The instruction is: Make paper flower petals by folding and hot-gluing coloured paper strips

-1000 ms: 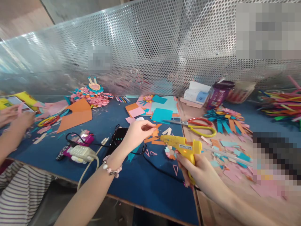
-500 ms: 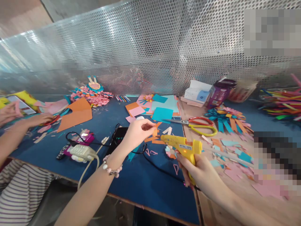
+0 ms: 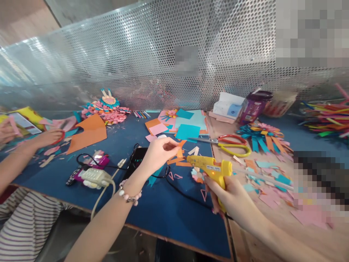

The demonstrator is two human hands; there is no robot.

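My left hand (image 3: 160, 153), with a beaded bracelet on its wrist, is closed in a pinch at the fingertips. A small orange paper strip (image 3: 181, 144) shows at those fingertips. Wrapped around the handle of a yellow glue gun (image 3: 209, 166) is my right hand (image 3: 226, 193). The gun's nozzle points left, close beneath the strip, and a clear glue stick (image 3: 261, 179) sticks out of its back. Orange paper strips (image 3: 177, 161) lie under the nozzle. Beyond my hands rest scissors (image 3: 231, 143) with red and yellow handles.
A phone (image 3: 137, 156) and a power strip (image 3: 95, 174) with cords lie to the left. Stacked coloured paper (image 3: 192, 122) is at the back. Paper flowers (image 3: 263, 134) and a purple cup (image 3: 256, 105) stand right. Another person's hand (image 3: 50, 137) holds red-handled scissors at far left.
My hands stay almost still; the glue gun has shifted very slightly left. At far left, the other person's scissors have turned, with the blades now pointing up.
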